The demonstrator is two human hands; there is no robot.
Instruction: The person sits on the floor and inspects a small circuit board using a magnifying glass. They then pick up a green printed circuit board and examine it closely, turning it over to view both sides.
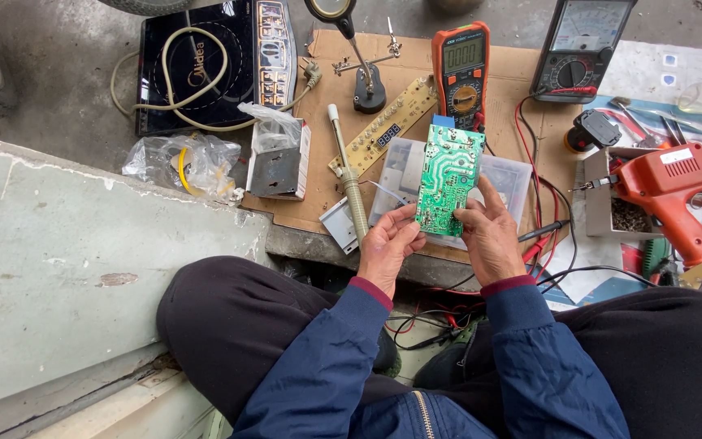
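Note:
I hold a green circuit board (pixel 447 177) upright between both hands, its solder side facing me. My left hand (pixel 386 245) grips its lower left edge, and my right hand (pixel 489 236) grips its lower right edge with the thumb along the side. The board hangs over a clear plastic box (pixel 507 179) on a sheet of cardboard (pixel 318 130). A soldering iron (pixel 349 175) lies just left of my left hand.
An orange multimeter (pixel 461 73) and an analog meter (pixel 580 45) stand at the back. A black induction cooker (pixel 205 61) with a coiled cord lies far left, an orange soldering gun (pixel 668 191) at right. Red and black test leads (pixel 542 232) trail near my right hand.

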